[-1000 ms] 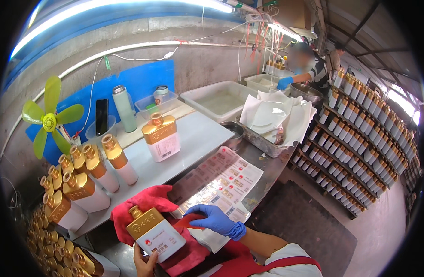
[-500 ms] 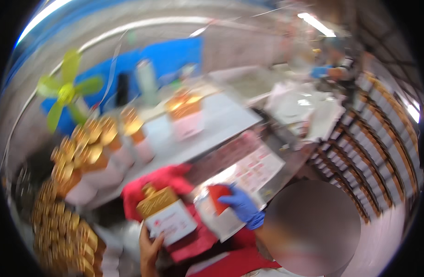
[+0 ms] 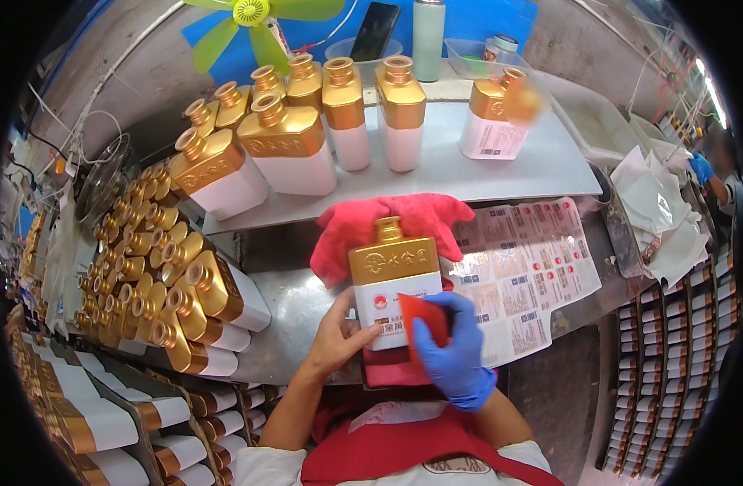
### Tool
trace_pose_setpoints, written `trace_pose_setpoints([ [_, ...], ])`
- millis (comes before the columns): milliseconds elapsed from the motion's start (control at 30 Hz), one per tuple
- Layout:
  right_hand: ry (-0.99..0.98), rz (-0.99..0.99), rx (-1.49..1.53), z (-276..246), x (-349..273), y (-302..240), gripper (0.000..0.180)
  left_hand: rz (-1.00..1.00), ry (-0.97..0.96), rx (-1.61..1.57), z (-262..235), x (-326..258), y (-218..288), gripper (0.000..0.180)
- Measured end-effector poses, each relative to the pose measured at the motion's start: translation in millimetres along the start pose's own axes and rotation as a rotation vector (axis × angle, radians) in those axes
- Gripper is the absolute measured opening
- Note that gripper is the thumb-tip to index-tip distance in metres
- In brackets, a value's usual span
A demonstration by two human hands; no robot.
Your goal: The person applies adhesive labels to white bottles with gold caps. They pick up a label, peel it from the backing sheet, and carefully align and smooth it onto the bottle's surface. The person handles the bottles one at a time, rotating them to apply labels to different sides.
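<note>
A white bottle with a gold shoulder and neck is in front of me, its printed face turned up. My bare left hand grips its lower left side, thumb on the front. My right hand, in a blue glove, is closed around a flat red scraper. The scraper lies over the lower right of the bottle's face; whether it presses there I cannot tell. Beneath and behind the bottle is a crumpled pink-red cloth. Sheets of printed labels lie to the right of my gloved hand.
Several gold-and-white bottles stand on a raised grey shelf. More bottles are massed at the left. Racks of bottles line the right. A green fan and a flask are at the back. Another person's gloved hand shows far right.
My view has swung and steadied. The scraper has gone from beside the bottle, above the label sheet, to over the bottle's face. My left hand keeps hold of the bottle.
</note>
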State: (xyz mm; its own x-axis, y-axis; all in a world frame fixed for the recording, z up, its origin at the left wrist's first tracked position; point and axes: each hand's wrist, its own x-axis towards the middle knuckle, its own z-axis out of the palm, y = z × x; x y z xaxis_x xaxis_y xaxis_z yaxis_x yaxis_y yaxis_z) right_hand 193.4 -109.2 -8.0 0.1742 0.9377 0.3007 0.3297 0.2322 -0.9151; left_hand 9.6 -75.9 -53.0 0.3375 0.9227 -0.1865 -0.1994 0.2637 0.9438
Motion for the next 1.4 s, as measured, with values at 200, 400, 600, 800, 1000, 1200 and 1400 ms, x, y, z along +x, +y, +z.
trace_pose_setpoints([
  [200,0.06,0.072,-0.211,-3,1,10,0.035,0.033,0.003,0.002,-1,4,-4,0.066],
  [400,0.367,0.009,-0.22,-20,3,25,0.034,0.078,-0.005,0.022,-7,4,-12,0.065],
  [600,-0.046,-0.541,-0.464,38,-12,3,0.039,-0.029,-0.102,-0.191,-28,-2,-18,0.061],
  [800,-0.209,-0.556,-0.277,31,-28,1,0.045,-0.091,-0.086,-0.33,-33,0,-23,0.066],
  [1000,-0.541,-0.475,-0.28,-4,-34,-1,0.044,-0.079,-0.053,-0.292,-28,1,-25,0.06],
  [1200,-0.17,-0.559,-0.337,-9,50,-11,0.038,-0.005,-0.016,-0.198,-25,-5,-22,0.051],
  [1400,-0.599,-0.685,-0.318,-16,-1,15,0.031,-0.021,0.001,-0.178,-25,-5,-26,0.046],
])
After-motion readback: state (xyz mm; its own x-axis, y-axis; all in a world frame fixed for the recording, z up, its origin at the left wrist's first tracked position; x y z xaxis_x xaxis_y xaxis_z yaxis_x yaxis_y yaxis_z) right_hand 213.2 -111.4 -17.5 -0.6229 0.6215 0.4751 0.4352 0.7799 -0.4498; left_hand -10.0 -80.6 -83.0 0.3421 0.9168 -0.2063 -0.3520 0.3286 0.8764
